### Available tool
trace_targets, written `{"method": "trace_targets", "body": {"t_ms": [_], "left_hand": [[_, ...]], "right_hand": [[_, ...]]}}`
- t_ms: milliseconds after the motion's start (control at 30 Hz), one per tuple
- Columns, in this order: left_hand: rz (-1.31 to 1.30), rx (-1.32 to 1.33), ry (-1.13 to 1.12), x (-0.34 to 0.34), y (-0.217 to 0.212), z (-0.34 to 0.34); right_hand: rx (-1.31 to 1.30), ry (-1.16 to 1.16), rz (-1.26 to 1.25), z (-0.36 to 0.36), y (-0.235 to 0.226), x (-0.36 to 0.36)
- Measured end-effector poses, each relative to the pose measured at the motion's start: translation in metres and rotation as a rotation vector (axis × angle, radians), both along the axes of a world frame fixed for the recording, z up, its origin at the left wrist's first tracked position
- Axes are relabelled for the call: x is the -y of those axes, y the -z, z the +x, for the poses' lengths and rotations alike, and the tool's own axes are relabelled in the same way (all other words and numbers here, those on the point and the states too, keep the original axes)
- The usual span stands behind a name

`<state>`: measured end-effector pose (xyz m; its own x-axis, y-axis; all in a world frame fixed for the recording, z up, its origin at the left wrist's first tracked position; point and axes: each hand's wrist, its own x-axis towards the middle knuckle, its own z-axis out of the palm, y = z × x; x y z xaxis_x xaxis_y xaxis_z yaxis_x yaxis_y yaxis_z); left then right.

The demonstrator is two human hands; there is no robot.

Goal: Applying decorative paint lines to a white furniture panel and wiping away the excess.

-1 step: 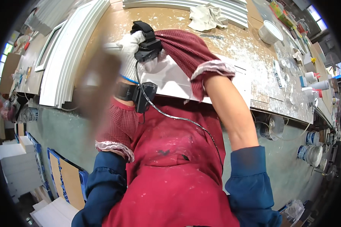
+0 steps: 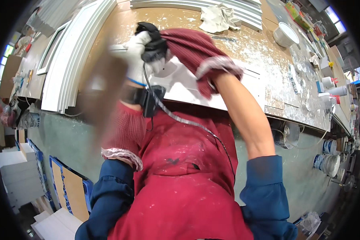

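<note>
My left hand (image 2: pixel 137 50), in a white knit glove with a blue cuff edge, is closed with its fingers curled against a black wrist device (image 2: pixel 154 47). This device sits at the far end of a red checked sleeve cover (image 2: pixel 190 46) on my right forearm (image 2: pixel 244 108). My right hand is mostly hidden behind the left glove and the device; a patch of white (image 2: pixel 159 66) below it may be its glove. A second black device (image 2: pixel 153 100) is strapped on my left wrist. From it a cable (image 2: pixel 192 122) runs down across my dark red apron (image 2: pixel 180 180).
A paint-marked workbench (image 2: pixel 244 48) holds a white panel (image 2: pixel 212 94), a crumpled cloth (image 2: pixel 220 18), a white bucket (image 2: pixel 285 34) and long white mouldings (image 2: pixel 68 60). Bottles (image 2: pixel 336 91) stand at right. A blurred brown shape (image 2: pixel 104 88) covers part of the left side.
My right forearm and its sleeve cover have swung slightly up and left, with the elbow a little further right. The device at the sleeve's end has turned and looks smeared by motion.
</note>
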<state>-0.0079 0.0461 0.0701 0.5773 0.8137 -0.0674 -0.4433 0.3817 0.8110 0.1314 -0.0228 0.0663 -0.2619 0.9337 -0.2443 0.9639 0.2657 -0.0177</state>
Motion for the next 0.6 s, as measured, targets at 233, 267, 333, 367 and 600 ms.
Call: {"method": "trace_targets", "body": {"t_ms": [233, 267, 333, 367, 600], "left_hand": [[0.021, 0.131, 0.135, -0.049, -0.01, -0.028], [0.048, 0.047, 0.063, -0.048, -0.012, -0.029], [0.042, 0.065, 0.062, -0.038, -0.023, -0.028], [0.027, 0.085, 0.07, -0.033, -0.03, -0.029], [0.255, -0.219, 0.127, -0.01, -0.048, -0.032]], "right_hand": [[-0.791, 0.094, 0.575, 0.004, 0.014, 0.06], [-0.796, 0.082, 0.576, -0.002, 0.01, 0.064], [-0.784, 0.223, 0.922, -0.011, 0.004, 0.065], [-0.706, 0.244, 1.034, -0.009, 0.005, 0.06], [-0.855, 0.375, 1.229, -0.003, 0.003, 0.027]]}}
